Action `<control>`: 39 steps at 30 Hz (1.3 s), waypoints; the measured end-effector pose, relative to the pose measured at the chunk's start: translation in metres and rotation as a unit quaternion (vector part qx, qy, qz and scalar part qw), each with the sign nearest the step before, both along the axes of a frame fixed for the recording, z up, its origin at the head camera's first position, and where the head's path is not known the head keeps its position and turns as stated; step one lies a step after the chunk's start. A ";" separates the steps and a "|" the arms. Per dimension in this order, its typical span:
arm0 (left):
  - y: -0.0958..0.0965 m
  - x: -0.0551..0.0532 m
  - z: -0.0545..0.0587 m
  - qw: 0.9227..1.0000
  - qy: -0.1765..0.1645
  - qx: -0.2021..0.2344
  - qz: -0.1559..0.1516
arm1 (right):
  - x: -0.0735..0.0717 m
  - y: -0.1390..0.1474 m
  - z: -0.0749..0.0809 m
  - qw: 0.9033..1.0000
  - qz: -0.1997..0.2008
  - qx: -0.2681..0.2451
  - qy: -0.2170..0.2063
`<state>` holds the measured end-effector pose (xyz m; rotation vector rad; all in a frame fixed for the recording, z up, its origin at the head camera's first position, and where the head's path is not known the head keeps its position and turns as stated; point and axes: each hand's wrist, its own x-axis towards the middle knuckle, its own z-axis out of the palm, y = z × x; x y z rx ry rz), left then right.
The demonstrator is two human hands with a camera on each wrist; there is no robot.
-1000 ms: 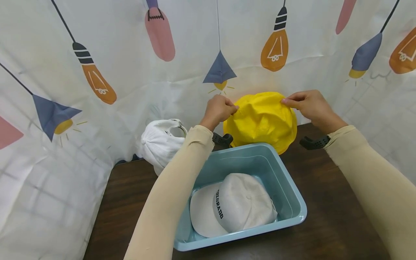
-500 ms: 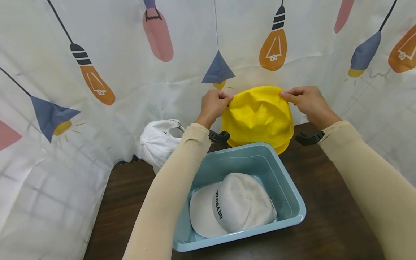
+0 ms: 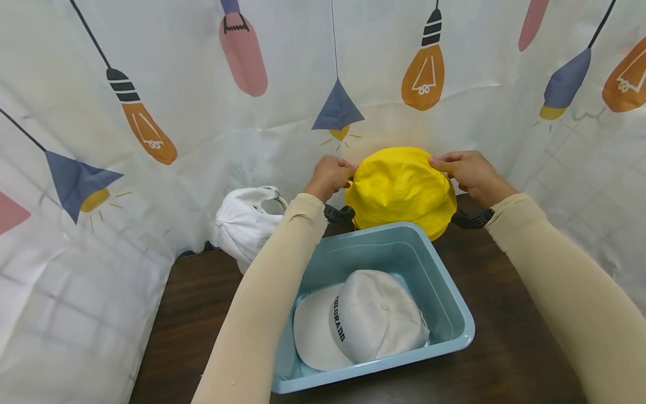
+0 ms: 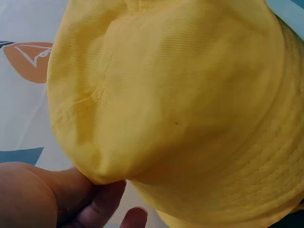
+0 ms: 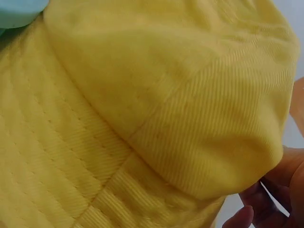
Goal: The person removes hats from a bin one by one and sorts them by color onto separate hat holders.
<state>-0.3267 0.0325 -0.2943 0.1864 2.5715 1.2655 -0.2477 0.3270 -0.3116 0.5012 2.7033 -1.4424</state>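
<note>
Behind the light-blue plastic bin (image 3: 444,280), a yellow bucket hat (image 3: 398,191) is held up by its crown, brim downward. My left hand (image 3: 329,175) pinches the crown's left edge between thumb and fingers. At the opposite edge, my right hand (image 3: 470,175) pinches the cloth the same way. Both wrist views are filled by the yellow fabric, with the stitched brim showing below the crown. Inside the bin lies an off-white baseball cap (image 3: 378,320) lettered COLORADO, its brim to the left. The hat's lower edge is partly hidden behind the bin's rim.
A white baseball cap (image 3: 247,224) sits left of the bin, partly covered by my left sleeve (image 3: 272,280). Under everything is a dark wooden table (image 3: 504,314). A white curtain (image 3: 282,146) printed with lamps hangs close behind the hats.
Both hands rose slightly with the yellow hat, then came down again, and the right hand moved a little left. The crown looks rounder now. The bin and the other caps stayed put.
</note>
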 end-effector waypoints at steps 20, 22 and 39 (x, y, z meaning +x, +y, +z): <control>-0.003 0.046 0.028 0.917 0.310 -0.148 -0.203 | 0.062 -0.022 0.003 0.923 0.092 0.245 0.281; 0.001 0.047 0.025 0.917 0.309 -0.162 -0.193 | 0.062 -0.023 -0.003 0.923 0.094 0.240 0.286; 0.007 0.044 0.003 0.907 0.311 -0.217 -0.182 | 0.050 -0.012 -0.034 0.953 0.098 0.195 0.212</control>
